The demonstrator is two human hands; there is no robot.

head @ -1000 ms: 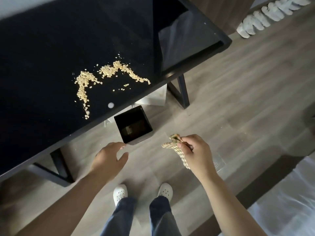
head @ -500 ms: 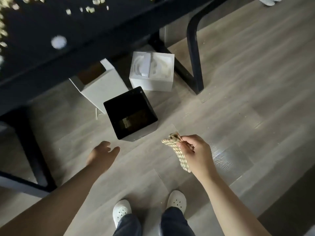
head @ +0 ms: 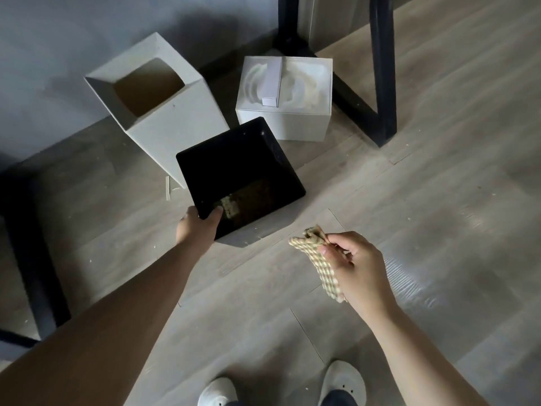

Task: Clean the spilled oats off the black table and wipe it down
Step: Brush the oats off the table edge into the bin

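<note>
Bin-fetching step, likely: left hand (head: 199, 228) fingers clamp the square black-lined waste bin (head: 202, 171) at its near corner, right hand (head: 358, 269) beside the bin pinches a checked woven cloth (head: 320, 263); next, raise the bin to the unseen bench top's oats.

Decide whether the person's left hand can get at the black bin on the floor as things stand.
Yes, it seems: the left hand grips the black bin at its near corner, thumb over the rim, with nothing in between.
</note>
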